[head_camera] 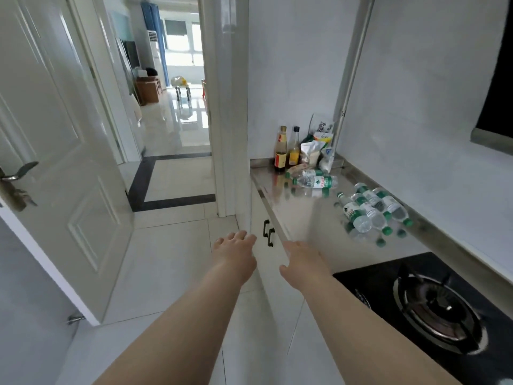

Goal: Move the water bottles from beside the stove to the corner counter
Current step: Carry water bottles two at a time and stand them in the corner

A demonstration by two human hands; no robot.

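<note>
Our left hand point(236, 252) and right hand point(304, 259) reach out empty, fingers loosely spread. The clear green-capped plastic water bottles point(361, 211) lie on their sides on the steel counter point(302, 218) beside the black gas stove point(433, 307). If we nudge one while grabbing another, it could roll off the edge.

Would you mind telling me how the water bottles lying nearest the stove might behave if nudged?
Lying sideways on the glossy steel counter, the water bottles would probably roll or slide. They look full, so likely fairly heavy and firm.
</note>
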